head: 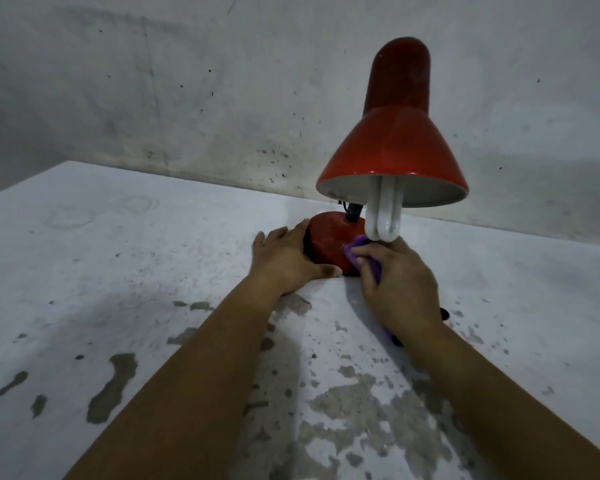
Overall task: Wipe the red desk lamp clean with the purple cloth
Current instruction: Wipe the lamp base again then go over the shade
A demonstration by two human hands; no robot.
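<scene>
Your left hand point(288, 258) lies flat and open against the left side of the red desk lamp's base point(329, 237), bracing it without closing round it. To its right, your right hand point(395, 278) is clenched on the purple cloth point(465, 244), pressing it to the base's front right, just under the white bulb point(383, 216). So the base is in hand; whether the shade point(392, 150) has been wiped I cannot tell (it looks dusty near the top). The lamp stands near the back of a worn white table point(118, 271), paint flaking off in grey patches, against a stained, speckled wall point(187, 81).
</scene>
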